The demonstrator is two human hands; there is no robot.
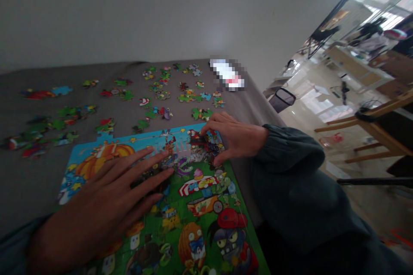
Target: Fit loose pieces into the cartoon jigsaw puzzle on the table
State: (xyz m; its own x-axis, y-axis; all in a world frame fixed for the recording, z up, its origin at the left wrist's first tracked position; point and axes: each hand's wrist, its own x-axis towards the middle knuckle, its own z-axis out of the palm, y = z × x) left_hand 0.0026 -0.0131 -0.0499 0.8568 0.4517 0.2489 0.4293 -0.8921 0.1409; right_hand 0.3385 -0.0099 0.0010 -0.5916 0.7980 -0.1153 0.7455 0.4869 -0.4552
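Observation:
A colourful cartoon jigsaw puzzle (pixel 193 206) lies partly assembled on a grey table (pixel 26 180). My left hand (pixel 106 206) rests flat on the puzzle's left half, fingers spread and pointing right. My right hand (pixel 232 137) sits at the puzzle's upper right corner, fingertips pressing on a dark puzzle piece (pixel 206 144) there. Both arms wear dark green sleeves.
Several loose puzzle pieces (pixel 161 94) lie scattered over the far and left parts of the table. A white and red object (pixel 227 75), blurred out, lies at the far right table edge. Off the table's right side are a dark bin (pixel 282 99), wooden chairs (pixel 371 129) and a glossy floor.

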